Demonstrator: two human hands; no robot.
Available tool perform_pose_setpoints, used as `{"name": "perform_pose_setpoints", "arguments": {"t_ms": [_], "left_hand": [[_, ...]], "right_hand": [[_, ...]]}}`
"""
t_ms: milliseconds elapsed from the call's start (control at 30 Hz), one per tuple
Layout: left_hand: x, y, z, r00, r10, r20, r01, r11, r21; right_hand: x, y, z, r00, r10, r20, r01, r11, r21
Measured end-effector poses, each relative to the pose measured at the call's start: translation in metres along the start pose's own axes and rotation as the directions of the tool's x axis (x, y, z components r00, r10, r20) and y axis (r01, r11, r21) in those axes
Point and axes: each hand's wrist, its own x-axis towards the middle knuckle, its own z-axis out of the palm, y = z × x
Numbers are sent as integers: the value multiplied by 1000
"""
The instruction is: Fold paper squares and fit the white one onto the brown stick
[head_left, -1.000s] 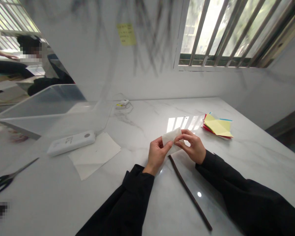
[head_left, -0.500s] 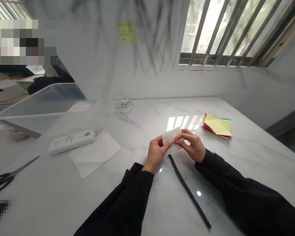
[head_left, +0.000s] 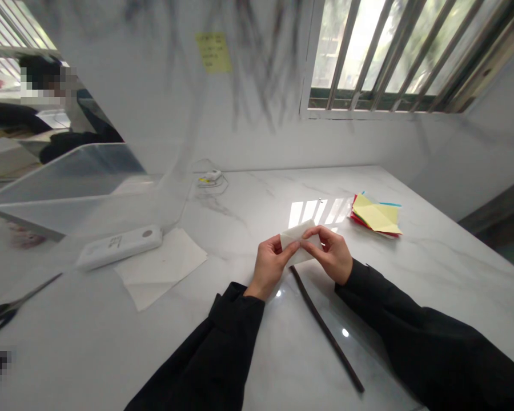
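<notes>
A small piece of white paper [head_left: 294, 232] is held above the table between my two hands. My left hand [head_left: 270, 264] grips its left side, thumb on the near face. With thumb and fingers, my right hand [head_left: 332, 254] pinches its right side, and both thumbs nearly meet at the middle. A thin dark brown stick [head_left: 325, 328] lies on the table just below my hands, its far end close under the paper. Part of the paper is hidden behind my fingers.
Colored paper sheets [head_left: 376, 216] lie at the right. To the left are white sheets [head_left: 163, 268], a white oblong device [head_left: 122, 246], scissors [head_left: 8, 311] and a clear plastic bin [head_left: 81, 211]. A cable with a white plug [head_left: 213, 176] sits by the wall. Another person [head_left: 83, 123] is beyond the partition.
My right fingertips have shifted slightly on the paper, and the thumbs are closer together. The whole view has moved a little; the stick and other things lie as before.
</notes>
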Motion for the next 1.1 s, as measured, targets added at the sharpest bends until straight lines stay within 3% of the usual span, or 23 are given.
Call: {"name": "perform_pose_setpoints", "arguments": {"t_ms": [200, 633, 800, 900, 1000, 1100], "left_hand": [[-1, -1, 1, 998, -29, -54, 29, 1000, 5], [-4, -3, 7, 993, 63, -96, -58, 997, 59], [-5, 3, 8, 996, 64, -66, -60, 996, 62], [-4, 10, 0, 998, 65, -13, -63, 987, 146], [-3, 15, -11, 983, 175, -57, -127, 868, 479], [-8, 13, -13, 949, 311, -51, -134, 545, 828]], "right_hand": [[-3, 1, 4, 998, 57, -4, -56, 988, 143], [-2, 2, 3, 996, 93, -18, -91, 992, 85], [6, 3, -6, 982, 141, 124, -158, 976, 148], [15, 12, -19, 965, 192, 181, -222, 960, 169], [26, 26, -36, 954, 259, 148, -288, 929, 232], [36, 39, -53, 935, 326, 141, -355, 870, 343]]}}
